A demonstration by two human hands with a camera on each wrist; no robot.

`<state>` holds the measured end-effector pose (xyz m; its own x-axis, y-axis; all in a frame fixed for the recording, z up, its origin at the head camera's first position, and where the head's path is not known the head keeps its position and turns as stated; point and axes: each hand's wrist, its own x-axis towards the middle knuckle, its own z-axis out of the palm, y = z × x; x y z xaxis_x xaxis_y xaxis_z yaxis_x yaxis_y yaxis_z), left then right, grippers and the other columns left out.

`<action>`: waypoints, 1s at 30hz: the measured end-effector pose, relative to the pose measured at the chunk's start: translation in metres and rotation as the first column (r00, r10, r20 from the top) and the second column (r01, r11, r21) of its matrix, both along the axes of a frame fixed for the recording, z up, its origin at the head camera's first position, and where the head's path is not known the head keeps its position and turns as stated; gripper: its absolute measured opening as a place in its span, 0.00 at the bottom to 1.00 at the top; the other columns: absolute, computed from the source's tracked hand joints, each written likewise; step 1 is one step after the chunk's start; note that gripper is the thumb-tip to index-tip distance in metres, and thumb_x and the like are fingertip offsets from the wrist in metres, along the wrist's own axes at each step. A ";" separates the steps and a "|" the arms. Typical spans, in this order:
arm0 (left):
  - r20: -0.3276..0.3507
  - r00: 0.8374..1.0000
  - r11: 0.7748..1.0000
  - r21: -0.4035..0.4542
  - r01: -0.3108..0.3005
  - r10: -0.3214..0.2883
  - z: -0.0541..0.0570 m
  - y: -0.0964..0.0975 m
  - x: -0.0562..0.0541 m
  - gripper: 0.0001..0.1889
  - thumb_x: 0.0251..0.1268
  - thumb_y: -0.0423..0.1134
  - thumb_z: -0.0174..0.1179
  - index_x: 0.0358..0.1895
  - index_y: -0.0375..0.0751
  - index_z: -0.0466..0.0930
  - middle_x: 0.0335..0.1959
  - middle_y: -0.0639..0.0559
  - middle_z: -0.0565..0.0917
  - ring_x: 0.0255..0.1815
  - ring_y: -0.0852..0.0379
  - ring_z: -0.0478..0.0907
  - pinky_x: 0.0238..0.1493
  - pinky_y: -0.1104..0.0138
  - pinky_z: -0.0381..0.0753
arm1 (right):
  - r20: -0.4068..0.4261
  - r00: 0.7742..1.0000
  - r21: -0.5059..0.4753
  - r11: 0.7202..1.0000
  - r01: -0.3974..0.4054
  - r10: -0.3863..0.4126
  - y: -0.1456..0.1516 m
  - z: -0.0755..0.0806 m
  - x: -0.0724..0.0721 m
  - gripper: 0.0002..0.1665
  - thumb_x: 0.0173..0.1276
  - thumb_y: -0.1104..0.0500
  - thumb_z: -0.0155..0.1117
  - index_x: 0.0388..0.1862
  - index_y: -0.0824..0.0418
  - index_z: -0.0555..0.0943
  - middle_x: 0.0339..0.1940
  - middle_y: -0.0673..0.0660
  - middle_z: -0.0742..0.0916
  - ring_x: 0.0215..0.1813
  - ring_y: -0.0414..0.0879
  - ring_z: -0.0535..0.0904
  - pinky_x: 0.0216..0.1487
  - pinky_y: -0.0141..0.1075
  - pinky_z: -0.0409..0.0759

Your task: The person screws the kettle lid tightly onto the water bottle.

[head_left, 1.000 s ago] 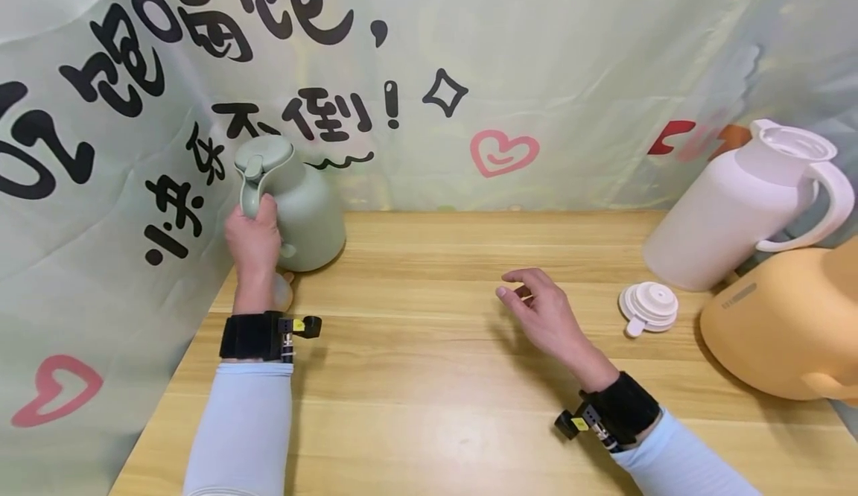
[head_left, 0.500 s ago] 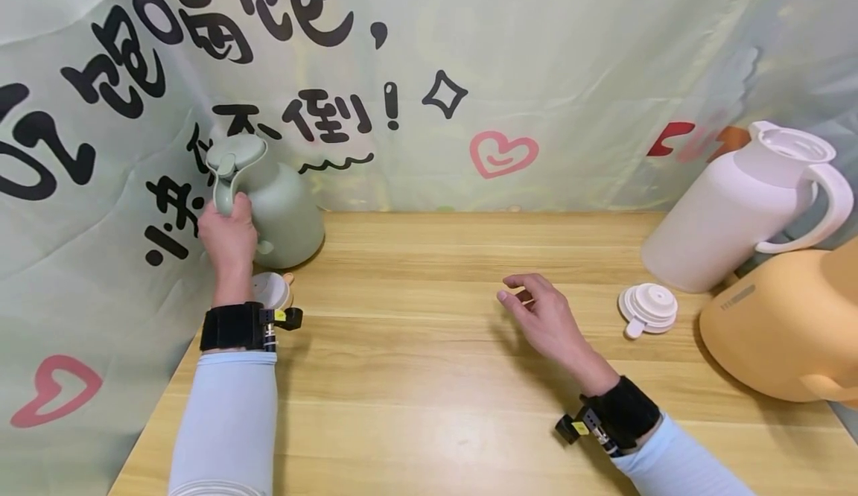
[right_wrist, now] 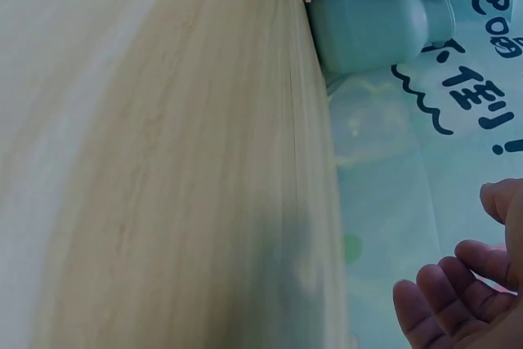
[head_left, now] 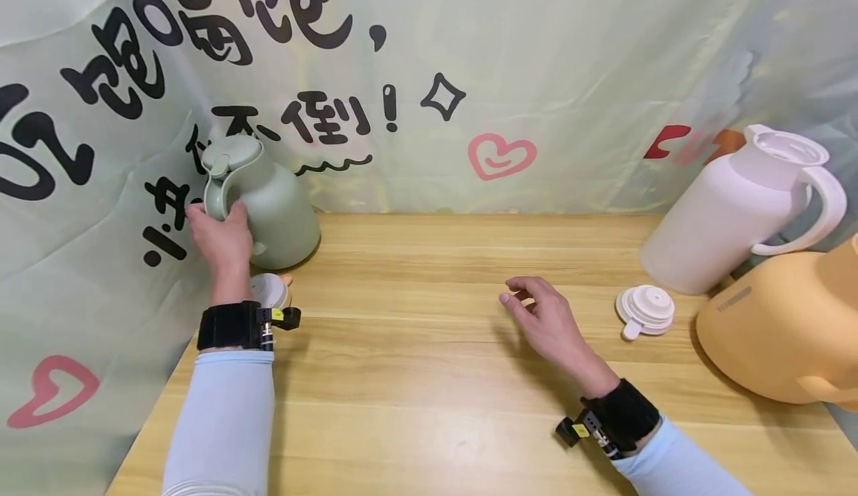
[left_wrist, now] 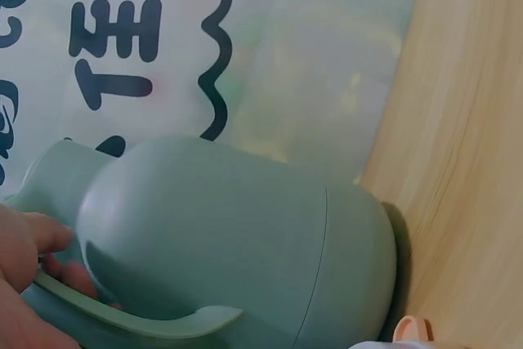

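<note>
A sage-green thermos jug (head_left: 278, 213) stands upright at the table's back left, its lid on. My left hand (head_left: 221, 239) is at its handle (head_left: 216, 196), thumb and fingers spread apart around it. In the left wrist view, fingertips show in the gap between handle and jug body, and the rest of the hand is cut off by the frame. Over the middle right of the table, my right hand (head_left: 546, 317) hovers with fingers loosely bent, holding nothing. The right wrist view shows its fingers (right_wrist: 441, 300) apart from any object.
A white lid (head_left: 268, 291) with an orange tab lies by my left wrist. At the right are a white thermos jug (head_left: 731, 213), an orange jug (head_left: 771, 325) and a white stopper (head_left: 645, 310). A printed cloth (head_left: 402, 34) bounds the back and left.
My left hand has shifted the green jug left toward the cloth, and its fingers have loosened from the handle. The white lid came more into view. My right hand has stayed nearly still.
</note>
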<state>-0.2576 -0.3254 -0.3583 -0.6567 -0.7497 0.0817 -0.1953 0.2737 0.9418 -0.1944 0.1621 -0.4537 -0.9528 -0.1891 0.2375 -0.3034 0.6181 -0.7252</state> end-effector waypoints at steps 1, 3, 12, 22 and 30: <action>0.009 1.000 1.000 0.019 0.001 -0.001 0.000 0.001 0.001 0.17 0.71 0.50 0.57 0.56 0.56 0.62 0.59 0.53 0.75 0.63 0.56 0.72 0.65 0.64 0.71 | 0.000 1.000 -0.001 1.000 0.001 -0.001 0.000 -0.001 0.000 0.23 0.78 0.50 0.62 0.62 0.66 0.80 0.55 0.63 0.86 0.53 0.52 0.84 0.48 0.37 0.84; 0.014 1.000 1.000 0.022 0.004 -0.004 0.000 0.005 0.005 0.22 0.70 0.46 0.56 0.63 0.54 0.60 0.69 0.47 0.73 0.70 0.56 0.69 0.72 0.63 0.68 | 0.000 1.000 -0.001 1.000 0.009 -0.009 0.002 -0.002 0.000 0.23 0.78 0.50 0.62 0.61 0.66 0.80 0.55 0.63 0.86 0.53 0.52 0.83 0.48 0.37 0.83; -0.069 0.995 0.997 -0.042 -0.069 0.066 0.008 0.041 0.029 0.36 0.67 0.40 0.58 0.75 0.56 0.52 0.79 0.53 0.55 0.78 0.60 0.54 0.79 0.70 0.56 | 0.013 0.999 0.019 0.999 0.035 -0.035 0.010 -0.008 0.001 0.24 0.79 0.49 0.61 0.62 0.65 0.80 0.55 0.62 0.86 0.53 0.52 0.83 0.49 0.39 0.83; -0.131 0.982 0.977 -0.178 0.114 -0.138 -0.018 0.115 0.057 0.22 0.66 0.39 0.62 0.62 0.46 0.72 0.69 0.43 0.67 0.72 0.47 0.60 0.72 0.51 0.67 | 0.023 0.998 0.037 0.998 0.053 -0.054 0.019 -0.012 0.000 0.24 0.79 0.50 0.61 0.62 0.66 0.80 0.55 0.63 0.86 0.54 0.54 0.84 0.51 0.40 0.84; 0.234 0.819 0.776 -0.266 0.572 -0.523 -0.062 0.169 0.068 0.25 0.68 0.46 0.65 0.66 0.45 0.74 0.71 0.40 0.67 0.75 0.40 0.60 0.70 0.45 0.71 | 0.038 0.997 0.042 0.997 0.069 -0.070 0.020 -0.016 0.001 0.25 0.79 0.48 0.60 0.62 0.66 0.79 0.55 0.63 0.85 0.54 0.55 0.83 0.53 0.45 0.83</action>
